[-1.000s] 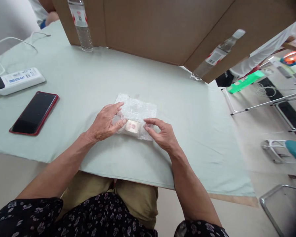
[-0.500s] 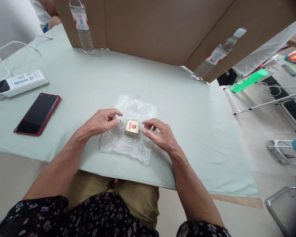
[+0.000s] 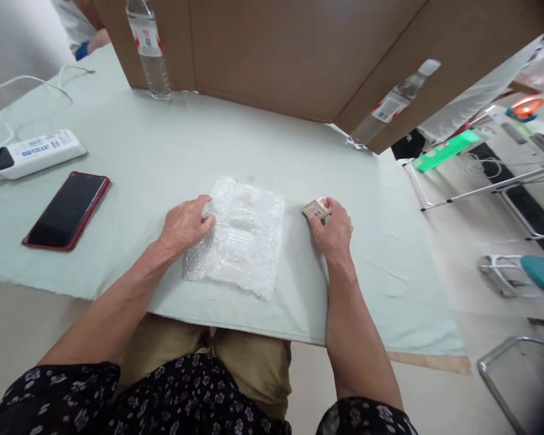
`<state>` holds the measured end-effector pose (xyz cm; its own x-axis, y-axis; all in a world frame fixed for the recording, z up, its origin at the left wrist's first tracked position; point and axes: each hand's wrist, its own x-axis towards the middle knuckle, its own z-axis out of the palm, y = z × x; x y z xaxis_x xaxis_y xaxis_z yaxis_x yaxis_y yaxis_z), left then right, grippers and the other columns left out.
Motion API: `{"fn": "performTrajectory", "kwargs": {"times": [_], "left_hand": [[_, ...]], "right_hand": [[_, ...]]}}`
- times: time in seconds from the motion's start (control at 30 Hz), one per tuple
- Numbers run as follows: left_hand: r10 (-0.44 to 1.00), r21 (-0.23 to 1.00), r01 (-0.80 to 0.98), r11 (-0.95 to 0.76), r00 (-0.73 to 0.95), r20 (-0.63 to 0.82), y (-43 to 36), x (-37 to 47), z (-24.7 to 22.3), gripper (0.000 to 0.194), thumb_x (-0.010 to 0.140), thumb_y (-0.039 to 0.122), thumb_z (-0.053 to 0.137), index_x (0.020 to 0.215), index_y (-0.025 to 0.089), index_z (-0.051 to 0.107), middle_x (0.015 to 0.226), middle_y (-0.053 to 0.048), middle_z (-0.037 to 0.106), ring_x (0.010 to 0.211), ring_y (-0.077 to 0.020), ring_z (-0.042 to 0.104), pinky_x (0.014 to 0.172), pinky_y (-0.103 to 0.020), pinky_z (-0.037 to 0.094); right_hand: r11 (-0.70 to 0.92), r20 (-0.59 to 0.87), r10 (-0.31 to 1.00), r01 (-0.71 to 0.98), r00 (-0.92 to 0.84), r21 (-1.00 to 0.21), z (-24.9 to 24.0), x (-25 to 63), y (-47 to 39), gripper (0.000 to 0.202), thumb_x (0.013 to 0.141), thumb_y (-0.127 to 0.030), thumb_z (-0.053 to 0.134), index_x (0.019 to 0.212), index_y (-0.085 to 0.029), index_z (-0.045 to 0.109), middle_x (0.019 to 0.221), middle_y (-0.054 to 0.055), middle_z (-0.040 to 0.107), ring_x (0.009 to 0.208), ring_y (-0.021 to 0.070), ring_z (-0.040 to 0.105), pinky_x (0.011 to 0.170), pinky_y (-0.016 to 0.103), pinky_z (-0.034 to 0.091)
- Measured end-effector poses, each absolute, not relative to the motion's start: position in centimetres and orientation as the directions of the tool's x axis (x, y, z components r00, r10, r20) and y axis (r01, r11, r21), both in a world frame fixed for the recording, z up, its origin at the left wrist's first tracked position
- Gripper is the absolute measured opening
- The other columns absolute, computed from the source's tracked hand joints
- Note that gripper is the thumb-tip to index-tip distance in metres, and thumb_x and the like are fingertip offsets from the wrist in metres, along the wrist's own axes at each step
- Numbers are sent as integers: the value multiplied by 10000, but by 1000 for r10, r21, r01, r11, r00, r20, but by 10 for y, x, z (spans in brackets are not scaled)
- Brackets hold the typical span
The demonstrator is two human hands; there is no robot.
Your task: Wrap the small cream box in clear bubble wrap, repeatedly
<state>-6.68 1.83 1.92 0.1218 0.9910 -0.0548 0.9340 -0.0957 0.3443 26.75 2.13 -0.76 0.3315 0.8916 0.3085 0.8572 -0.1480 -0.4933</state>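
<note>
A small cream cardboard box (image 3: 315, 210) with red print sits between the thumb and fingers of my right hand (image 3: 338, 232), right of the bubble wrap. The sheet of bubble wrap (image 3: 242, 241) lies flat on the cloth in front of me, a faint crease across its middle. My left hand (image 3: 187, 225) rests at the wrap's left edge, palm down; thumb and forefinger are apart, with wrap showing between them. Its other fingers are mostly hidden.
A phone in a red case (image 3: 68, 210) and a white plugged-in device (image 3: 38, 154) lie to the left. Two water bottles (image 3: 148, 54) (image 3: 394, 104) stand against a brown cardboard screen (image 3: 263, 54) at the back. A teal stool (image 3: 541, 275) stands on the floor at right.
My right hand has taken hold of the small box and carried it right, off the bubble wrap. My left hand has shifted slightly left and its fingers turned down by the wrap's edge.
</note>
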Motion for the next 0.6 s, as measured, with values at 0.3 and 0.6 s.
{"fn": "performTrajectory", "kwargs": {"times": [0.3, 0.6], "left_hand": [[975, 238, 948, -209, 221, -22, 17, -63, 16, 443, 924, 223, 455, 1323, 241, 647, 1064, -79, 770, 1002, -282, 707, 819, -373, 517], [977, 300, 931, -209, 185, 105, 21, -71, 6, 298, 894, 257, 512, 1128, 251, 697, 923, -65, 757, 925, -283, 687, 809, -395, 517]], "right_hand": [[491, 321, 863, 796, -391, -353, -2, 204, -5, 473, 924, -463, 590, 1339, -235, 607, 1377, 137, 648, 1290, 320, 585, 1097, 533, 440], [477, 162, 878, 799, -450, -367, -9, 207, -1, 611, 929, -569, 594, 1442, -241, 540, 1527, 139, 541, 1421, 357, 481, 1158, 584, 357]]}}
